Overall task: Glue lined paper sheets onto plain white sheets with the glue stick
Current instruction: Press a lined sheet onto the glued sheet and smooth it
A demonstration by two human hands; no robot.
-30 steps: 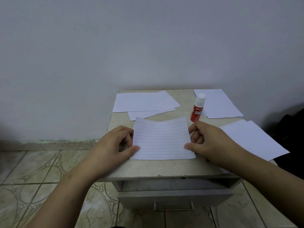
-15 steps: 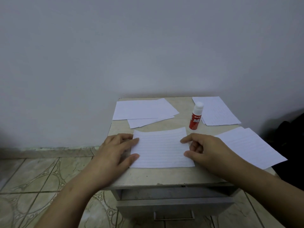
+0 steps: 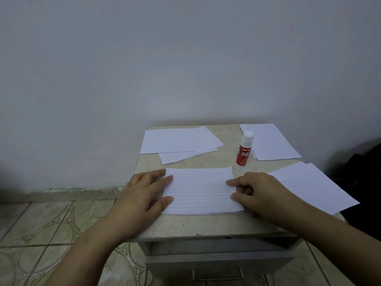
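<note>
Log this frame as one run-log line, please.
stage: pressing | left hand: flat on lined sheet left edge | right hand: fingertips on right edge | glue stick: upright, capped, untouched

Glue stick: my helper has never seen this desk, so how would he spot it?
On the small table against the wall, look past the right hand. The glue stick stands upright between paper piles: the only red thing, white-capped.

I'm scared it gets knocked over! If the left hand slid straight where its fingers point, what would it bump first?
Probably nothing soon: the left hand points rightward across the lined sheet, toward the right hand. The glue stick stands farther back, seemingly off that line.
</note>
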